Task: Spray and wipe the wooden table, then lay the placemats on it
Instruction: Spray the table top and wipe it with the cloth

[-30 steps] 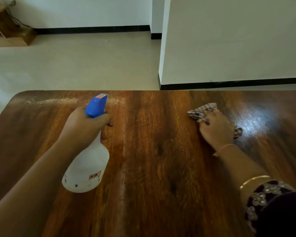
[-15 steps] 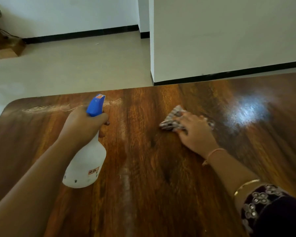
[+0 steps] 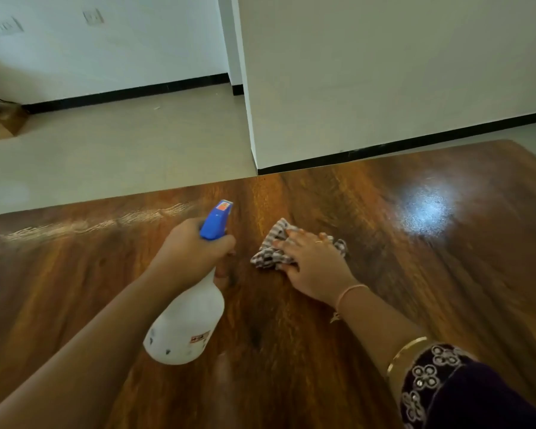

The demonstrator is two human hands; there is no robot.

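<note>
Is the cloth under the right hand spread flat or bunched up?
Bunched up: the checked cloth shows crumpled folds beside the right hand pressing it.

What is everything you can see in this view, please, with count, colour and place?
Wooden table: one, brown, foreground.
Spray bottle: one, white with blue head, left of centre, over the table.
Cloth: one, grey-and-white checked, on the table, centre.
Floor: one, pale beige, beyond the table.
Walls: two, white, black skirting, background.
Bangle: one, gold, right forearm.
Left hand: one, gripping the spray bottle's neck.
Right hand: one, pressing flat on the cloth.
</note>
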